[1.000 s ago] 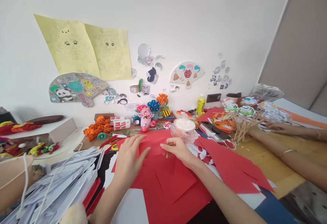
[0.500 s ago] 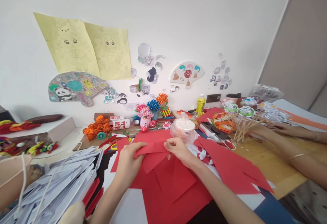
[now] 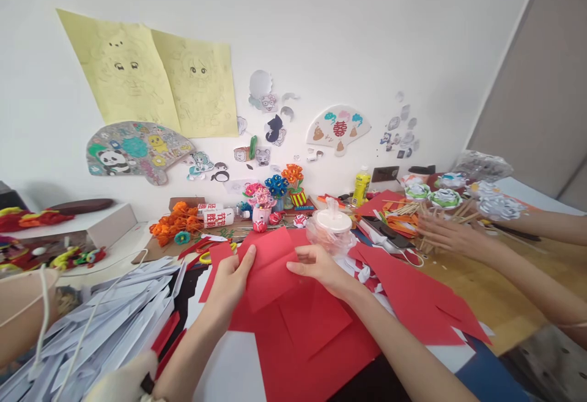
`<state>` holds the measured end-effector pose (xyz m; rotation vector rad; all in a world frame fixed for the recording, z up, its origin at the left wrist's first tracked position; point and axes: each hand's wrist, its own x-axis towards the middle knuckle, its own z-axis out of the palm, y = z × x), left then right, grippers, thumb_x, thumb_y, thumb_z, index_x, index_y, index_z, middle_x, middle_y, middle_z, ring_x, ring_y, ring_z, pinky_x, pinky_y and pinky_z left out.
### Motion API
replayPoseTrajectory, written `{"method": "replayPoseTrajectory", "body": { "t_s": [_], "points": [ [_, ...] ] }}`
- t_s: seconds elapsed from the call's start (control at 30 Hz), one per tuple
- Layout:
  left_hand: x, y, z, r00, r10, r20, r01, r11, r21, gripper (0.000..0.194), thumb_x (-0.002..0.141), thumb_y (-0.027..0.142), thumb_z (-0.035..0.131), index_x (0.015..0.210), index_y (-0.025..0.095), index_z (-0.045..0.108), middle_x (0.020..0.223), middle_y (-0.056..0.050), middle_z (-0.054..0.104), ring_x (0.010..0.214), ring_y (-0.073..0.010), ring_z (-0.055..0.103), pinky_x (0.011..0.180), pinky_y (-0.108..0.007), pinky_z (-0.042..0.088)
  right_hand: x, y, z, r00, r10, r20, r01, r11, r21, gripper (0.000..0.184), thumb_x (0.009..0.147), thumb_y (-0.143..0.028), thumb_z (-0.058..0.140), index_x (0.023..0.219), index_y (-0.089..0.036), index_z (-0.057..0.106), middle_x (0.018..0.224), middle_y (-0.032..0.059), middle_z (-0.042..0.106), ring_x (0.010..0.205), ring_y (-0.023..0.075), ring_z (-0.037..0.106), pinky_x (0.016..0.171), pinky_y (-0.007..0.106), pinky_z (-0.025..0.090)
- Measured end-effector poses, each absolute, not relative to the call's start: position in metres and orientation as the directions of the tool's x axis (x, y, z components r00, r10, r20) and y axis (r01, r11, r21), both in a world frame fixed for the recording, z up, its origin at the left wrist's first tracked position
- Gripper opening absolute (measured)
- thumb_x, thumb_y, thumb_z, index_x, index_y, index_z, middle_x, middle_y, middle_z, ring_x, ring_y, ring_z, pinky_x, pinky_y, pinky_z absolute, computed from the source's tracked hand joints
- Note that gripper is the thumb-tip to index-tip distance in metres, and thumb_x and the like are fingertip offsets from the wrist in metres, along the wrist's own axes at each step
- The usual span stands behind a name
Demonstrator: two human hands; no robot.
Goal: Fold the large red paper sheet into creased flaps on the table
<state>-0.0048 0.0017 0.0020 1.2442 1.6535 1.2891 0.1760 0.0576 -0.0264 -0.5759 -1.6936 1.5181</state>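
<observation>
A sheet of red paper [image 3: 270,270] with a crease across its middle is held up in front of me. My left hand [image 3: 232,277] grips its left edge, thumb on top. At the right edge my right hand [image 3: 316,267] has its thumb and fingers closed on the same sheet. Below lie more red sheets: a smaller square piece [image 3: 314,322] on top of a large red sheet [image 3: 284,365]. White paper [image 3: 236,362] shows underneath at the left.
Folded white paper strips [image 3: 114,322] pile up at the left. A lidded cup [image 3: 332,222] in plastic stands behind my right hand. Red sheets [image 3: 417,295] lie at the right. Another person's hand [image 3: 452,234] touches wooden sticks [image 3: 426,246]. Orange flowers [image 3: 177,225] lie at the back left.
The red sheet has opened from a folded shape to nearly flat, showing its crease. The other person's hand at the right has moved left onto the sticks.
</observation>
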Motion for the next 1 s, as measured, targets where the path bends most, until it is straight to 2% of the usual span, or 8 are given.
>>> {"method": "replayPoseTrajectory", "body": {
  "t_s": [0.23, 0.3, 0.37, 0.5, 0.57, 0.63, 0.77, 1.0],
  "points": [
    [-0.005, 0.001, 0.0, -0.203, 0.977, -0.064, 0.183, 0.102, 0.978, 0.051, 0.067, 0.066, 0.051, 0.052, 0.019, 0.038, 0.046, 0.004, 0.047, 0.042, -0.0114, 0.044, 0.039, -0.021, 0.027, 0.175, 0.055, -0.026, -0.58, 0.777, 0.246, -0.142, 0.201, -0.969, 0.028, 0.068, -0.043, 0.069, 0.074, -0.016, 0.064, 0.076, 0.0025, 0.063, 0.072, 0.0165, 0.057, 0.064, 0.027, 0.043],
    [-0.006, 0.002, -0.001, -0.216, 0.976, 0.002, 0.297, 0.064, 0.953, 0.048, 0.072, 0.064, 0.047, 0.056, 0.018, 0.044, 0.051, 0.002, 0.052, 0.046, -0.0139, 0.049, 0.042, -0.023, 0.032, 0.175, 0.055, -0.027, -0.577, 0.779, 0.247, -0.146, 0.199, -0.969, 0.029, 0.067, -0.043, 0.07, 0.069, -0.015, 0.063, 0.07, 0.0015, 0.061, 0.065, 0.0146, 0.054, 0.059, 0.025, 0.042],
    [-0.008, 0.003, -0.002, -0.254, 0.942, 0.218, 0.501, -0.064, 0.863, 0.041, 0.076, 0.057, 0.047, 0.073, 0.017, 0.055, 0.067, -0.002, 0.061, 0.06, -0.0182, 0.057, 0.052, -0.027, 0.041, 0.175, 0.055, -0.027, -0.576, 0.781, 0.241, -0.154, 0.186, -0.971, 0.031, 0.066, -0.045, 0.07, 0.067, -0.015, 0.062, 0.065, 0.0005, 0.059, 0.06, 0.0132, 0.052, 0.056, 0.024, 0.04],
    [-0.01, 0.0, 0.001, -0.05, 0.633, 0.773, 0.904, -0.301, 0.304, 0.039, 0.081, 0.033, 0.053, 0.117, 0.021, 0.051, 0.118, -0.01, 0.057, 0.104, -0.0253, 0.053, 0.087, -0.038, 0.039, 0.174, 0.056, -0.028, -0.559, 0.799, 0.222, -0.169, 0.153, -0.974, 0.034, 0.065, -0.047, 0.07, 0.067, -0.014, 0.063, 0.063, 0.0001, 0.058, 0.058, 0.0126, 0.051, 0.054, 0.024, 0.041],
    [-0.008, -0.004, 0.001, 0.213, 0.531, 0.82, 0.937, -0.349, -0.017, 0.034, 0.084, 0.024, 0.05, 0.117, 0.025, 0.053, 0.122, -0.006, 0.058, 0.109, -0.0238, 0.052, 0.092, -0.038, 0.032, 0.173, 0.056, -0.028, -0.552, 0.805, 0.215, -0.178, 0.139, -0.974, 0.035, 0.065, -0.048, 0.069, 0.068, -0.014, 0.063, 0.062, -0.0005, 0.056, 0.057, 0.0125, 0.05, 0.053, 0.024, 0.04],
    [-0.005, -0.007, 0.0, 0.377, 0.521, 0.766, 0.903, -0.39, -0.18, 0.03, 0.086, 0.022, 0.048, 0.114, 0.027, 0.056, 0.119, -0.003, 0.061, 0.105, -0.0221, 0.055, 0.092, -0.037, 0.03, 0.173, 0.057, -0.029, -0.542, 0.809, 0.228, -0.181, 0.152, -0.972, 0.034, 0.065, -0.048, 0.069, 0.066, -0.015, 0.061, 0.06, -0.002, 0.053, 0.055, 0.0115, 0.047, 0.05, 0.024, 0.039],
    [0.0, -0.006, -0.005, 0.371, 0.612, 0.699, 0.9, -0.423, -0.107, 0.032, 0.086, 0.031, 0.049, 0.116, 0.021, 0.055, 0.116, -0.005, 0.064, 0.103, -0.023, 0.056, 0.09, -0.038, 0.03, 0.174, 0.056, -0.027, -0.496, 0.815, 0.3, -0.137, 0.268, -0.954, 0.035, 0.067, -0.045, 0.068, 0.055, -0.016, 0.053, 0.055, -0.0043, 0.044, 0.054, 0.0094, 0.039, 0.05, 0.023, 0.033],
    [-0.002, -0.004, -0.006, 0.274, 0.662, 0.698, 0.886, -0.456, 0.085, 0.018, 0.087, 0.027, 0.048, 0.097, 0.023, 0.063, 0.083, 0.0, 0.071, 0.08, -0.0165, 0.06, 0.085, -0.036, 0.03, 0.174, 0.059, -0.029, -0.455, 0.83, 0.321, -0.111, 0.305, -0.946, 0.029, 0.066, -0.044, 0.069, 0.069, -0.017, 0.059, 0.071, 0.0, 0.055, 0.068, 0.0145, 0.05, 0.063, 0.027, 0.041]
  ]
}}
